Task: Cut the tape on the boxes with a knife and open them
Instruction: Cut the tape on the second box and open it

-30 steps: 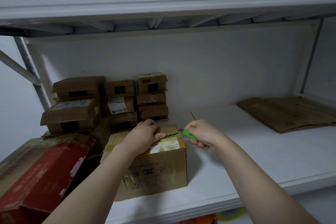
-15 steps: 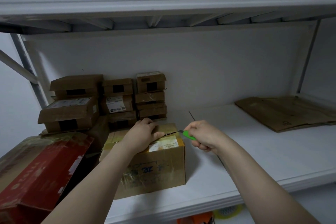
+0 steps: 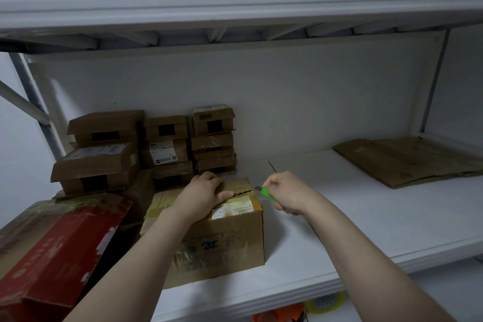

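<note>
The right hand [image 3: 287, 195] hides most of the knife [image 3: 266, 193]; the red box [image 3: 52, 256] runs off the left edge.

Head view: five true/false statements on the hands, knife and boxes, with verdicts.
1. The right hand grips a green knife. True.
2. The left hand rests on top of the taped box. True.
3. The flattened cardboard lies left of the taped box. False: it lies far to the right on the shelf.
4. The red box stands on top of the taped box. False: it lies beside it, on its left.
5. Stacked small boxes stand behind the taped box. True.
</note>
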